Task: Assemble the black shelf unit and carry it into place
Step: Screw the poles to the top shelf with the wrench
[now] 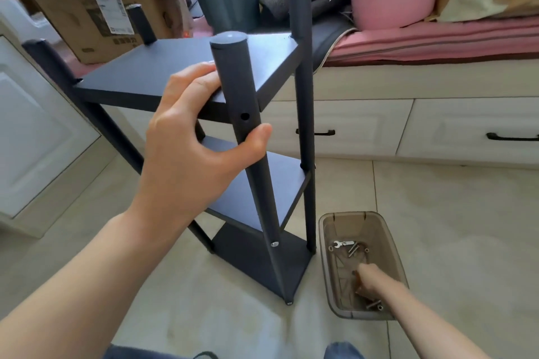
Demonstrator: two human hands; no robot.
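Note:
A black shelf unit (180, 73) with three boards and round posts stands upright on the tiled floor. My left hand (186, 148) wraps around its near front post (233, 81), just beside an empty screw hole (244, 116). A screw head (274, 243) shows lower on the same post. My right hand (369, 280) reaches down into a brown translucent bin (326, 256) on the floor, fingers among loose bolts (374, 305); whether it grips one is hidden. A small wrench (343, 243) lies at the bin's far end.
White drawers with black handles (316, 132) run under a pink-cushioned bench (437, 41) behind the shelf. Cardboard boxes (96, 23) stand at the back left, a white cabinet (35, 137) at the left. My knees (344, 351) show at the bottom edge.

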